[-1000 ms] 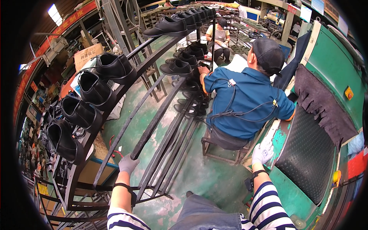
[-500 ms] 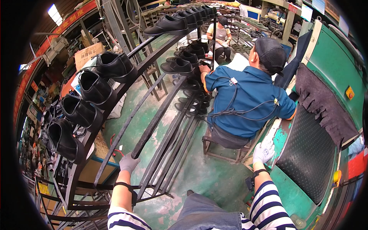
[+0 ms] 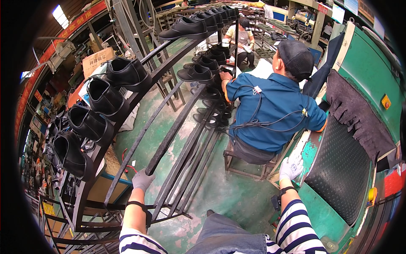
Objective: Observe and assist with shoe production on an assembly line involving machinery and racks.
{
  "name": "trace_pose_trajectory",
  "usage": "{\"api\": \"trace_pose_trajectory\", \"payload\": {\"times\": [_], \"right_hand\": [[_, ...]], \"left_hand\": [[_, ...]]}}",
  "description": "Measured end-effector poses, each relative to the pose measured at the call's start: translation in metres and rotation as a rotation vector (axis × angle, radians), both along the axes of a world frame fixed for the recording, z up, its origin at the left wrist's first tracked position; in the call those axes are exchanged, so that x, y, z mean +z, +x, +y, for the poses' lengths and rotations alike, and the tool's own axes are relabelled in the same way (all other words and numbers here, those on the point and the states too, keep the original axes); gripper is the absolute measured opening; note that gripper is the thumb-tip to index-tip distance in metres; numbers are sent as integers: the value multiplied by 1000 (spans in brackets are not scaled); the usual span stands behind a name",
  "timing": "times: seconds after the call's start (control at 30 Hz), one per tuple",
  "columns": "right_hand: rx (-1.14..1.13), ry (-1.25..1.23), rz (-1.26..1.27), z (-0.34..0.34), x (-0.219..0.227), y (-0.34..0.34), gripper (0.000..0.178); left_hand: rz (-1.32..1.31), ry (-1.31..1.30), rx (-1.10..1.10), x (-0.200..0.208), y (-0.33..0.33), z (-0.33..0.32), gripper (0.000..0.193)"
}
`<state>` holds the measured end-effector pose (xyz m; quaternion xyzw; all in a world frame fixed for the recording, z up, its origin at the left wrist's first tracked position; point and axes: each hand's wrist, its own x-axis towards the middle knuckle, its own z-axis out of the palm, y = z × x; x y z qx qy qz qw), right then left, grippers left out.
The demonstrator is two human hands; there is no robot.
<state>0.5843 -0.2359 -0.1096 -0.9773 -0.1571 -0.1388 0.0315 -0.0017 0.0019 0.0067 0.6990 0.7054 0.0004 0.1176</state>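
gloved left hand point(image 3: 142, 179) curls closed around the conveyor rack's dark rail point(image 3: 169, 139), steadying; gloved right hand point(image 3: 291, 166) rests spread on the green machine's edge point(image 3: 311, 149), bracing.

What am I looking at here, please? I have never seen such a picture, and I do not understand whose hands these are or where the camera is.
The camera sits on a person's head and looks down, so the round lens bends straight edges. The two gloved hands at the bottom belong to that person. The left hand rests on a bar of a long curved metal rack. The right hand touches the edge of a green machine with a black rubber mat. Neither hand holds anything loose. Black shoes stand in a row on the rack. In front, another worker in a blue shirt sits on a stool, back to the camera.
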Motion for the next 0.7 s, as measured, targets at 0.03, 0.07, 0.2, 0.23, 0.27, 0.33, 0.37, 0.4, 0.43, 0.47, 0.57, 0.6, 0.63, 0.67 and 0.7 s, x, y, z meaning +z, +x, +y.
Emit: {"api": "trace_pose_trajectory", "payload": {"times": [0.03,0.07,0.2,0.23,0.27,0.33,0.37,0.4,0.43,0.47,0.57,0.6,0.63,0.67,0.7], "right_hand": [[0,0,0,0,-1,0,61],[0,-6,-2,1,-1,1,61],[0,-8,-4,1,-5,2,61],[-1,-9,-5,0,-5,2,61],[4,-9,-26,0,-7,3,61],[7,-9,-48,-2,-9,6,61],[7,-11,-29,-1,-7,4,61],[7,-13,-11,1,-6,2,61],[10,-13,-9,2,-4,0,61],[7,-14,-10,2,-2,0,60],[4,-14,-15,1,0,-1,61],[4,-11,-18,1,1,-1,61],[5,-11,-17,1,1,-1,61],[4,-12,-17,1,1,-1,61],[4,-13,-17,1,1,-1,61]], "left_hand": [[-2,-6,-1,0,0,0,46],[-2,-11,0,0,-1,1,47],[6,-6,0,0,0,0,47],[3,-5,0,1,1,0,47],[0,-4,1,1,1,0,47],[1,3,-6,-1,2,1,47],[5,11,-5,-1,0,0,47],[8,12,-2,-1,-2,0,47],[13,9,0,-1,-4,0,47],[15,6,-2,0,-2,1,47],[12,14,1,2,1,-1,47],[12,14,1,1,1,-1,47],[11,15,-1,1,0,-1,47],[10,16,-3,0,-1,-1,47],[11,17,-3,0,-1,0,47]]}}
